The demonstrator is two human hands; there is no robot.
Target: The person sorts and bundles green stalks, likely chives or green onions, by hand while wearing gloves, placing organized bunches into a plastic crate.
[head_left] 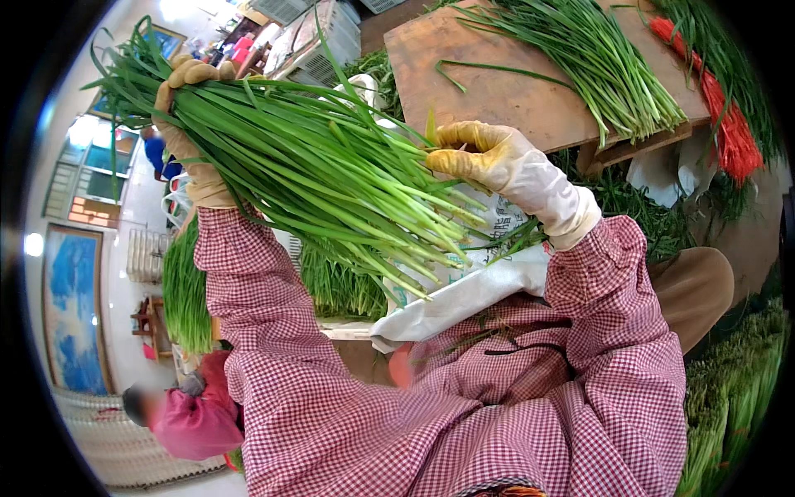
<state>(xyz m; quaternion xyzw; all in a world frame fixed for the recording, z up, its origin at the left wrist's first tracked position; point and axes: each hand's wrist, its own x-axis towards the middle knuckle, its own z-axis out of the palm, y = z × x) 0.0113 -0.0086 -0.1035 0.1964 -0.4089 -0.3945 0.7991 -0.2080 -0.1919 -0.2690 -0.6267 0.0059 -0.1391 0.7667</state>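
A large bunch of garlic chives [331, 174] lies slantwise in front of me, leafy tops at the upper left, pale stem ends toward the middle. My left hand [186, 124], in a stained glove, is wrapped round the leafy part. At the other end, my right hand [489, 157], in a white glove with yellowed fingertips, pinches at the bunch's upper edge. A thin yellowish leaf [431, 126] stands up beside its fingertips. Exactly which stalk sits between thumb and finger is hard to make out. Under the bunch, a white plastic sack [464, 302] covers my lap.
On a wooden board [447, 74] at the upper right rests another chive pile [588, 66]. Red ties [729, 132] hang at its right. More chives [339, 282] stand in a crate below the bunch, and others [737, 398] at lower right. A person in pink [199, 414] sits at lower left.
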